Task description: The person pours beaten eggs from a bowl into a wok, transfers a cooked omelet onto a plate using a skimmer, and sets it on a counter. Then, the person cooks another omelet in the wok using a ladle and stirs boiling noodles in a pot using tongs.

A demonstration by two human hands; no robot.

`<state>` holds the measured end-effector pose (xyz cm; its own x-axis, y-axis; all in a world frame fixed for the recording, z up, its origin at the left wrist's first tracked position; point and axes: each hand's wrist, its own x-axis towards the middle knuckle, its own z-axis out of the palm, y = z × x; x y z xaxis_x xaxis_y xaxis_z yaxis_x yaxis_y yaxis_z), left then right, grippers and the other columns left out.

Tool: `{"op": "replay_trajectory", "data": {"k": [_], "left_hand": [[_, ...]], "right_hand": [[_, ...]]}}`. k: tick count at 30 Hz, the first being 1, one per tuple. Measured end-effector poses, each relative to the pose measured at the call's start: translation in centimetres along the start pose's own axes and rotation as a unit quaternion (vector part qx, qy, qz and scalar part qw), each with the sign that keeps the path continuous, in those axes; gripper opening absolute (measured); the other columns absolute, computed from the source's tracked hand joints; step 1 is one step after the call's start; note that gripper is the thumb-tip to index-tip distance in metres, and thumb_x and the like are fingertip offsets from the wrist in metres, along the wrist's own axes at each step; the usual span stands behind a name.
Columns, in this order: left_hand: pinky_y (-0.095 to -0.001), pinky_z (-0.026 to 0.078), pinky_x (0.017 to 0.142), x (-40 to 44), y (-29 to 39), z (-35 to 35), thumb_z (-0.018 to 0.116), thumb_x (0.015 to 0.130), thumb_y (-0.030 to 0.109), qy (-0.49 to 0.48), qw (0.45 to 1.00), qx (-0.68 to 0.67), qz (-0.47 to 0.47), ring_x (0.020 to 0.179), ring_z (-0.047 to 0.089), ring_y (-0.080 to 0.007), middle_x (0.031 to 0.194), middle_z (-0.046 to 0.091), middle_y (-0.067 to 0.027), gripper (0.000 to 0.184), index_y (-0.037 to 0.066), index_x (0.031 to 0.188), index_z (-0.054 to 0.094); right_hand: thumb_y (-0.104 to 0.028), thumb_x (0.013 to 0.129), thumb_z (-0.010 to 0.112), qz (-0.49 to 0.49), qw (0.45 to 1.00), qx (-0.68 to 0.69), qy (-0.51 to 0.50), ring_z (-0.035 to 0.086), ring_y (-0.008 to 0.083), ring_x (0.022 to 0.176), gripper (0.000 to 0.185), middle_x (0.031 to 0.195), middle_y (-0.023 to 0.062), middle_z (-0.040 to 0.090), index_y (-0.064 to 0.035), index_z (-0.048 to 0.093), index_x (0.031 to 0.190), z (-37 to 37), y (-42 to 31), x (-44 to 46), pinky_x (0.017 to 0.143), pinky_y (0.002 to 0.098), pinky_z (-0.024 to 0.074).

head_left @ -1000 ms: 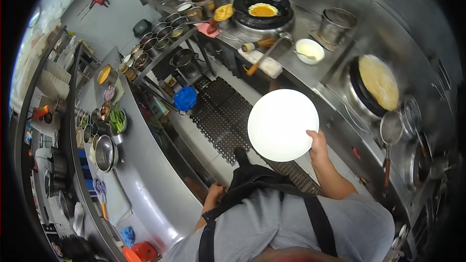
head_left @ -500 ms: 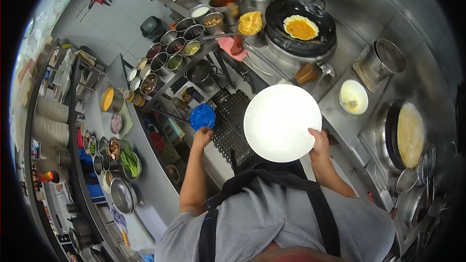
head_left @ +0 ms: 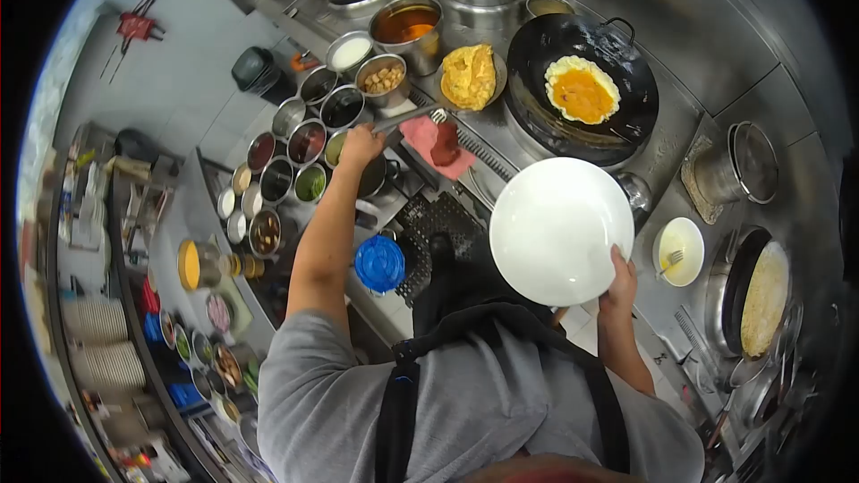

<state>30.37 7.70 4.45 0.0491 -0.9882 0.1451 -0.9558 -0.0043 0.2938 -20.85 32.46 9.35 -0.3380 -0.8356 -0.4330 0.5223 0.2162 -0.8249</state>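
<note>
Swung left hand toward handle, can't tell grip. Clutching bare plate in right hand. Half-done-looking egg in wok.

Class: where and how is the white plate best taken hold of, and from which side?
Probably by the rim, coming from the person's right, where the right hand holds it: thumb above, fingers beneath. The white plate is round and wide, face up, with no handle showing.

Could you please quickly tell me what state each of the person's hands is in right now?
Left hand: cannot tell whether it is open, closed or holding anything.
Right hand: closed, holding the white plate by its edge.
</note>
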Motion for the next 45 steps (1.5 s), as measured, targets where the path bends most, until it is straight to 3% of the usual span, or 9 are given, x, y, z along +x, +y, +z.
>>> {"op": "replay_trajectory", "data": {"k": [1, 4, 5, 7, 13, 17, 21, 32, 45], "left_hand": [[-0.043, 0.05, 0.084, 3.3, -1.5, 1.3, 0.058, 0.082, 0.037, -0.009, 1.0, -0.001, 0.013, 0.093, 0.064, -0.0395, 0.098, 0.067, -0.02, 0.042, 0.0, 0.101, 0.066], [-0.0449, 0.049, 0.084, 10.9, -4.1, 4.2, 0.055, 0.081, 0.051, -0.354, 0.927, 0.08, 0.097, 0.091, 0.063, -0.0419, 0.095, 0.067, -0.0235, 0.055, -0.001, 0.098, 0.067], [-0.0422, 0.052, 0.076, 12.0, -6.1, 7.4, 0.059, 0.082, 0.045, -0.298, 0.952, 0.023, 0.068, 0.083, 0.066, -0.0353, 0.091, 0.069, -0.0187, 0.047, 0.0, 0.09, 0.068], [-0.0357, 0.053, 0.067, 13.9, -6.7, 8.9, 0.063, 0.082, 0.035, -0.531, 0.777, -0.288, -0.177, 0.074, 0.066, -0.0247, 0.086, 0.068, -0.013, 0.033, 0.004, 0.093, 0.066], [-0.0287, 0.048, 0.05, 12.2, -5.1, 9.6, 0.061, 0.079, 0.008, -0.577, 0.536, -0.582, -0.203, 0.056, 0.057, -0.0174, 0.079, 0.06, -0.0108, 0.022, 0.005, 0.098, 0.051], [-0.0272, 0.046, 0.046, 10.1, -1.7, 6.3, 0.06, 0.074, 0.0, -0.523, 0.53, -0.628, -0.226, 0.052, 0.055, -0.0162, 0.071, 0.056, -0.0109, 0.02, 0.002, 0.091, 0.048], [-0.027, 0.046, 0.045, 8.9, -1.3, 4.2, 0.061, 0.072, -0.002, -0.486, 0.643, -0.547, -0.227, 0.051, 0.054, -0.0165, 0.075, 0.058, -0.0126, 0.028, -0.001, 0.098, 0.051], [-0.026, 0.038, 0.043, 3.1, 3.8, -13.5, 0.06, 0.069, 0.003, -0.446, 0.73, -0.494, -0.154, 0.045, 0.05, -0.016, 0.067, 0.055, -0.0112, 0.034, -0.006, 0.1, 0.051], [-0.0259, 0.041, 0.041, -0.4, 11.4, -28.8, 0.06, 0.068, -0.002, -0.453, 0.82, -0.331, -0.11, 0.044, 0.051, -0.0141, 0.065, 0.053, -0.0052, 0.031, -0.005, 0.098, 0.055]], "right_hand": [[-0.022, 0.09, 0.061, -0.008, 0.999, -0.003, 0.042, 0.063, 0.0255, 0.098, 0.044, 0.111, 0.0164, 0.063, 0.0083, 0.052, 0.121, 0.9, 0.5, 0.2, 0.087, 0.0348, 0.0496], [-0.023, 0.09, 0.061, -0.016, 0.995, 0.01, 0.098, 0.063, 0.0255, 0.097, 0.044, 0.11, 0.0174, 0.063, 0.0087, 0.052, 0.12, 4.2, 1.0, -1.7, 0.085, 0.0347, 0.0504], [-0.023, 0.09, 0.061, -0.037, 0.991, 0.009, 0.125, 0.063, 0.0257, 0.096, 0.044, 0.109, 0.0177, 0.063, 0.0087, 0.053, 0.119, 5.4, 1.4, -2.0, 0.084, 0.0348, 0.0506], [-0.024, 0.09, 0.061, -0.062, 0.985, 0.0, 0.162, 0.063, 0.0259, 0.095, 0.044, 0.107, 0.0172, 0.063, 0.0088, 0.053, 0.118, 7.8, 2.3, -3.3, 0.083, 0.0351, 0.0507], [-0.027, 0.091, 0.059, -0.041, 0.968, 0.001, 0.249, 0.063, 0.0267, 0.094, 0.046, 0.106, 0.0171, 0.063, 0.0088, 0.052, 0.119, 11.3, 4.7, -4.9, 0.081, 0.0364, 0.0511], [-0.027, 0.091, 0.059, -0.044, 0.973, 0.01, 0.227, 0.063, 0.0271, 0.096, 0.047, 0.109, 0.0179, 0.062, 0.0088, 0.052, 0.12, 13.0, 5.6, -3.9, 0.084, 0.0365, 0.0499], [-0.028, 0.09, 0.06, -0.045, 0.978, 0.017, 0.204, 0.064, 0.0269, 0.095, 0.048, 0.107, 0.0179, 0.064, 0.0096, 0.053, 0.118, 12.6, 6.9, -2.3, 0.083, 0.0358, 0.0507], [-0.032, 0.094, 0.057, -0.048, 0.99, 0.075, 0.114, 0.058, 0.0226, 0.106, 0.051, 0.119, 0.0165, 0.06, 0.0085, 0.05, 0.125, 11.3, 9.9, 2.6, 0.091, 0.0331, 0.045], [-0.036, 0.097, 0.053, -0.056, 0.962, 0.265, 0.023, 0.057, 0.0238, 0.109, 0.055, 0.123, 0.0163, 0.056, 0.0075, 0.044, 0.13, 25.9, 6.8, 12.8, 0.092, 0.0357, 0.0449]]}}
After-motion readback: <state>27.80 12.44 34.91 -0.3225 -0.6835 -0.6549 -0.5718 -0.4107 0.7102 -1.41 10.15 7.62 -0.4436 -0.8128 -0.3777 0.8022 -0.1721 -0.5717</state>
